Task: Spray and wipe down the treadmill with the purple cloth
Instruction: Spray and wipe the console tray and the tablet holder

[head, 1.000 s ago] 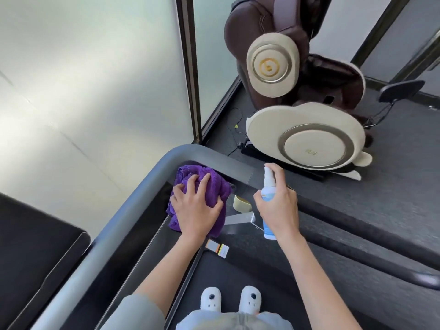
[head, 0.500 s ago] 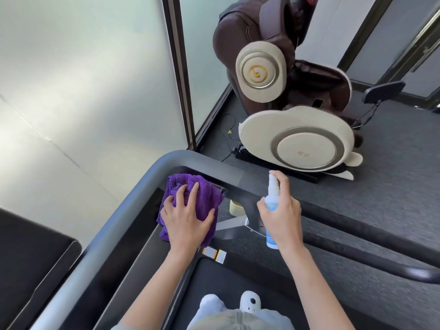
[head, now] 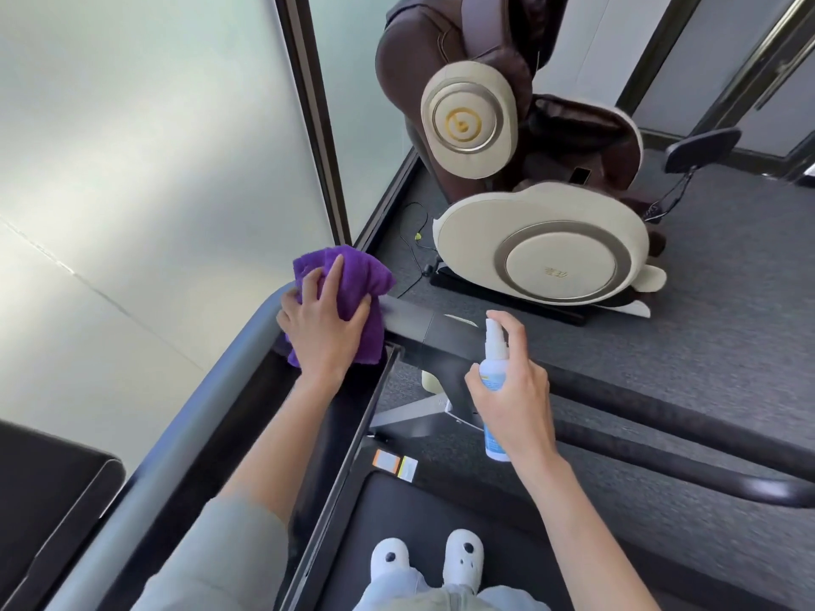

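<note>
Head view shows the cloth [head: 353, 297] bunched on the corner of the treadmill rail [head: 198, 412]. The left hand [head: 324, 328] presses it there, thumb and fingers curled round the folds. The right hand [head: 511, 403] grips the spray bottle [head: 494, 368], one finger on top. The nozzle seems to point toward the cloth. A squirt now could wet the left hand, or drift onto the chair [head: 529, 205] behind. The cloth hangs half off the rail, so a hard push could make it slip off.
</note>
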`<move>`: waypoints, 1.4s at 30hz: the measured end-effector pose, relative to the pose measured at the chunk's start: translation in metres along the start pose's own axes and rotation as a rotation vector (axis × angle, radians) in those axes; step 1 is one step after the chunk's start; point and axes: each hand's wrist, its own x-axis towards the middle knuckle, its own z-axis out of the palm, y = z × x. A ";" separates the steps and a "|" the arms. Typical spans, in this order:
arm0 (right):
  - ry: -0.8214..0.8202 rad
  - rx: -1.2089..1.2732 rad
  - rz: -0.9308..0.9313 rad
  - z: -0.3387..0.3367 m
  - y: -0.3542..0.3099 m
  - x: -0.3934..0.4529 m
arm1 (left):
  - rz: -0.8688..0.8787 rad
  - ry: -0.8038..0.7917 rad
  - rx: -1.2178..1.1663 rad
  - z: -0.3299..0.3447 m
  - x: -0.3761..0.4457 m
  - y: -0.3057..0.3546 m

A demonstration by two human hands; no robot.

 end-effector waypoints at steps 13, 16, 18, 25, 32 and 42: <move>-0.051 0.013 -0.006 0.008 -0.007 0.007 | 0.218 -0.086 -0.042 0.016 -0.060 0.017; -0.024 0.034 -0.009 0.005 -0.006 0.012 | 0.118 -0.001 -0.060 0.000 -0.026 0.008; -0.005 0.048 -0.009 0.003 -0.006 0.014 | 0.050 -0.039 0.025 0.001 -0.002 0.003; 0.027 0.080 0.023 0.001 -0.002 0.012 | 0.068 -0.179 0.197 0.041 -0.011 0.038; 0.016 0.081 0.018 -0.005 0.006 0.008 | 0.251 -0.132 0.035 0.035 -0.070 0.065; 0.102 0.060 0.043 -0.015 0.020 0.001 | 0.198 -0.262 0.191 0.042 -0.031 0.061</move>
